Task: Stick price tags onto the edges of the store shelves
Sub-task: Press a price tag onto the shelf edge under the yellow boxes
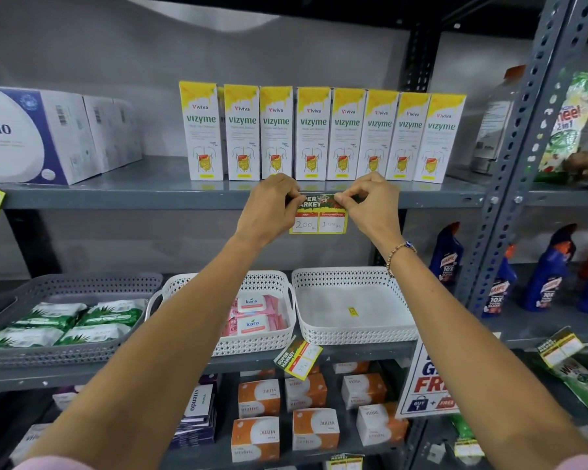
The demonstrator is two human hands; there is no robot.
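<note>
A price tag [318,218], green and red on top with yellow-framed white boxes reading 200 and 100, hangs at the front edge of the grey upper shelf [150,200]. My left hand [274,205] pinches its top left corner against the edge. My right hand [370,201], with a bead bracelet at the wrist, pinches the top right corner. Directly above stands a row of white and yellow Vizyme cartons [319,134].
White and blue boxes [31,137] sit at the shelf's left. Below are a grey basket of green packs [65,320], a white basket of pink Kara packs [255,320] and another white basket [353,307]. Another tag [297,357] hangs on the lower shelf edge. A perforated steel upright [516,164] stands at the right.
</note>
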